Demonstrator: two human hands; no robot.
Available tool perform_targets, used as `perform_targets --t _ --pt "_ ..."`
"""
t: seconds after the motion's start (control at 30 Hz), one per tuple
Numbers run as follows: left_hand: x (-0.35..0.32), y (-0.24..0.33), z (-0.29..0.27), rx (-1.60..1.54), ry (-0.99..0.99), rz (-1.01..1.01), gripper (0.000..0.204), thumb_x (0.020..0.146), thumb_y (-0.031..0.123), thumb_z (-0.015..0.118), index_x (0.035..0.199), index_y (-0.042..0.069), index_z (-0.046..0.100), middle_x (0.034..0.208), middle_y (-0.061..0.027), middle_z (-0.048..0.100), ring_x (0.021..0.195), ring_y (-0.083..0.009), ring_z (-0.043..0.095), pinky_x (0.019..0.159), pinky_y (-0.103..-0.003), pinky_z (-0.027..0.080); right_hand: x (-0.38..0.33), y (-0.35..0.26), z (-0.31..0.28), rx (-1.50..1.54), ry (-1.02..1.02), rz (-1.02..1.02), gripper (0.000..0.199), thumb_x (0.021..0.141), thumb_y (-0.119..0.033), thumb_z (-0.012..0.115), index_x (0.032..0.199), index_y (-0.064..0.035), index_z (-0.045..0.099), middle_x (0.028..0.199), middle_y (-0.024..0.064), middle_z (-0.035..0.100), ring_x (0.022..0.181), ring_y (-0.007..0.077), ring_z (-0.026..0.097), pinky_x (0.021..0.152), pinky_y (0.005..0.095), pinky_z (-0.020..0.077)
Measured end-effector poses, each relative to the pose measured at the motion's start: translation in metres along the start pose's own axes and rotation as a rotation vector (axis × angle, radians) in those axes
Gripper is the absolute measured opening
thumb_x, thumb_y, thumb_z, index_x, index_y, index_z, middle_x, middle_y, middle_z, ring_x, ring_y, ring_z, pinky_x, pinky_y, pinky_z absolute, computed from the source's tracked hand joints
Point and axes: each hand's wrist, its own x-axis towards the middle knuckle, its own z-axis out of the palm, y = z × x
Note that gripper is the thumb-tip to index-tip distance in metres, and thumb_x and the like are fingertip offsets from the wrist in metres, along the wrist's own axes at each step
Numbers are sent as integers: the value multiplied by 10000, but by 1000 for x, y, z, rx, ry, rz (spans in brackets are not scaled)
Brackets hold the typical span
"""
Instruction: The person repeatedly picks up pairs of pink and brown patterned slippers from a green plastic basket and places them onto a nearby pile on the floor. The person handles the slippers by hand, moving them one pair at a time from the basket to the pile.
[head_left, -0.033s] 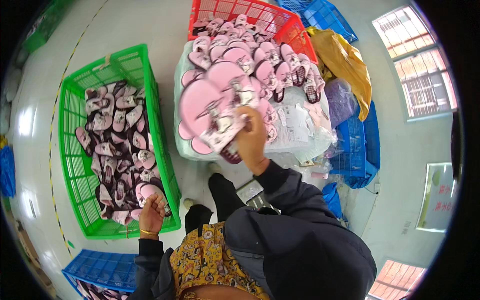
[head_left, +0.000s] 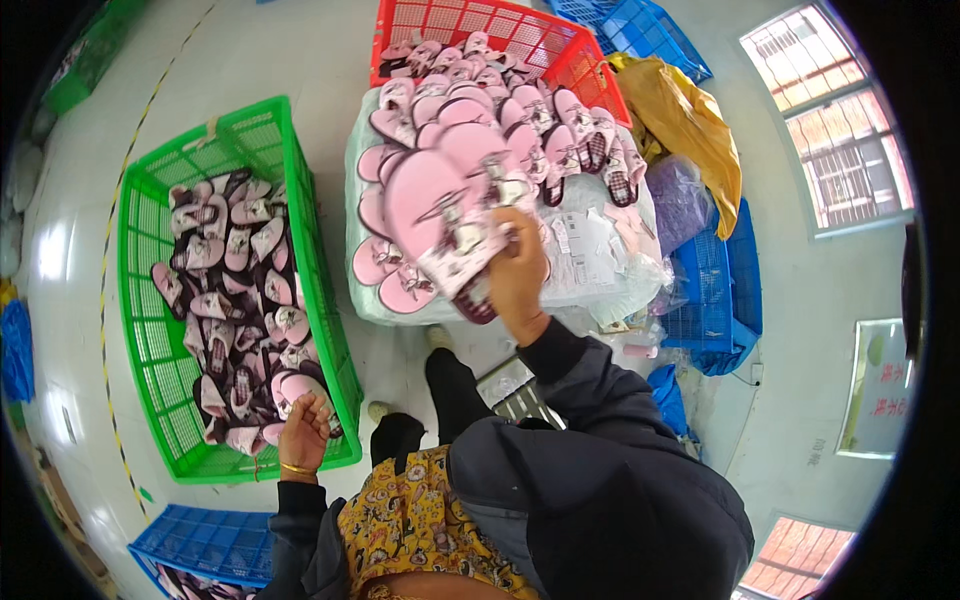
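Head view: your right hand is raised over the heaped pile, its fingers pinched on a pink slipper, flat smooth sole facing up, with a dark patterned upper and a small bow showing near the grip. Under it lie more pink slippers, soles up, piled on crinkly clear plastic bags on a pale surface. Behind the pile stands a red lattice crate; blue crates and a rumpled yellow bag sit to the right.

Your left hand, gold bangle at the wrist, rests at the near corner of the green mesh crate, fingers curled down onto the soft plaid-and-pink slippers inside; what exactly they grip, you cannot tell.

Against the earlier frame: nothing has shifted. Both hands, the held slipper and the crates sit as they did.
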Motion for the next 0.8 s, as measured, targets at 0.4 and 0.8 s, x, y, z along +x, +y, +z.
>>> perform_targets --t 0.4,0.8 --pt "46 -61 64 264 271 -112 294 943 321 537 1083 64 564 1006 -63 631 880 -179 617 691 -277 484 212 283 -194 -189 427 223 288 813 33 603 1084 -60 568 1023 54 566 878 173 530 788 282 438" --pt "98 -113 183 543 338 -285 279 956 318 527 1097 78 547 1040 -54 622 910 -159 605 730 -285 479 257 482 -217 -372 264 376 388 793 -3 614 1175 -45 563 1080 77 604 918 190 599 811 288 470"
